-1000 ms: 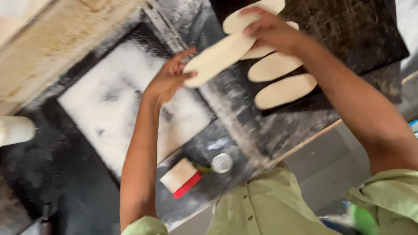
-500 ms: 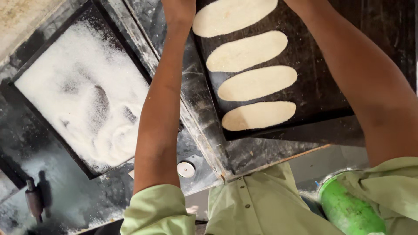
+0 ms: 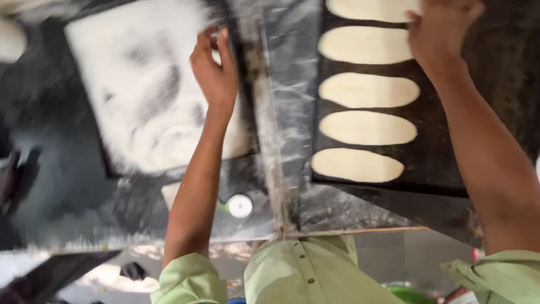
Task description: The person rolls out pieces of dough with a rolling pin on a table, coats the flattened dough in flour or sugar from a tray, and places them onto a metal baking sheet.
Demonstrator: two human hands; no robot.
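We stretch both bare arms forward; our left hand point(image 3: 214, 73) is held edge-up, fingers together and loosely curled; our right hand point(image 3: 441, 31) reaches farther out, knuckles up, fingers bent downward.

The left hand point(image 3: 214, 73) is held open over the floured tray point(image 3: 140, 84). The right hand point(image 3: 441, 31) is laid on an oval dough piece point(image 3: 365, 45); four more are ranged near it on the dark tray point(image 3: 439, 163).

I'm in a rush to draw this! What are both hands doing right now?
Left hand: open, holding nothing, fingers over the floured tray.
Right hand: fingers bent, at the top dough oval on the dark tray; grip cannot be told.
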